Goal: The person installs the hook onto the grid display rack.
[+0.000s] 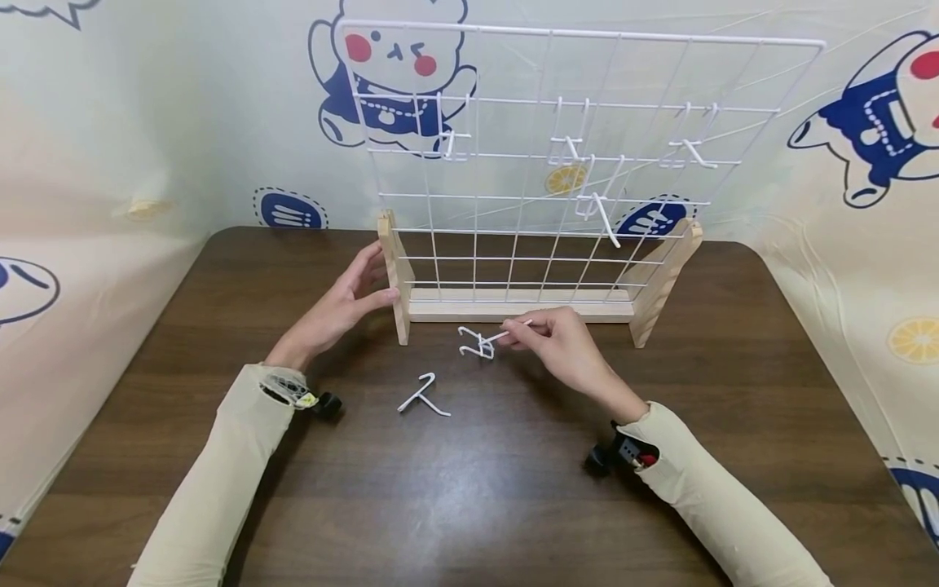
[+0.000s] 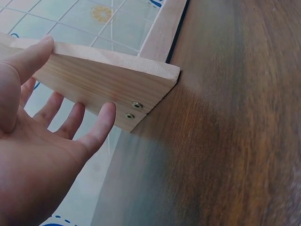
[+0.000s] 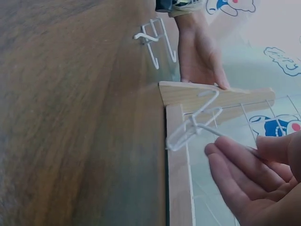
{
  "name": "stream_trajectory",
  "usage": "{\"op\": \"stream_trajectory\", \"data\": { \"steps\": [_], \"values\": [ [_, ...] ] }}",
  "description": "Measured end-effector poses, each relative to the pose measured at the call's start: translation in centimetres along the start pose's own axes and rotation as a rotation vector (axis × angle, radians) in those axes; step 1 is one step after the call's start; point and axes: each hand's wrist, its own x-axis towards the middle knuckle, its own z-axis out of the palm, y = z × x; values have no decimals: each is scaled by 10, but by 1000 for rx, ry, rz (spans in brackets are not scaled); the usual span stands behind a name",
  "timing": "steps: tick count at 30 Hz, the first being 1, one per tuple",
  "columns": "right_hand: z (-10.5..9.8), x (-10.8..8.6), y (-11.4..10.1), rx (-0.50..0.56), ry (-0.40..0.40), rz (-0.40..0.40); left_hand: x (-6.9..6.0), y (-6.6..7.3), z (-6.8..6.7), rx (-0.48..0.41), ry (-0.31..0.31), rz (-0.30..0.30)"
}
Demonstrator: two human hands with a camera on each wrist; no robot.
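Observation:
A white wire display rack [image 1: 619, 35] stands upright between two wooden end panels. At its left end panel [image 1: 397, 285], my left hand [image 1: 337, 306] has its thumb on the front edge. The other fingers [image 2: 99, 127] extend along the panel's outer face, loosely bent. In front of the rack's wooden base bar [image 1: 521, 311], my right hand [image 1: 561, 346] pinches the straight prong of a white wire hook [image 1: 482, 346] between thumb and fingers. The hook's two bent ends point left, raised above the table in the right wrist view. A second loose hook [image 1: 420, 396] lies on the table.
Several white hooks hang on the grid, one of them a longer-pronged hook [image 1: 605, 218] below the upper row. The right end panel [image 1: 663, 281] stands on the brown wooden table [image 1: 469, 489]. A patterned cloth [image 1: 183, 98] covers the wall behind.

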Motion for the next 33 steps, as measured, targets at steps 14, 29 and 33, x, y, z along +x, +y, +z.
{"op": "stream_trajectory", "data": {
  "steps": [14,29,33],
  "values": [
    [-10,-11,-29,209,149,-193,0,4,0,0,-1,8],
    [-11,-23,-48,33,318,-503,-1,0,0,-1,-8,2],
    [-8,-24,-52,-28,339,-582,-1,0,0,-2,-4,5]
  ]
}}
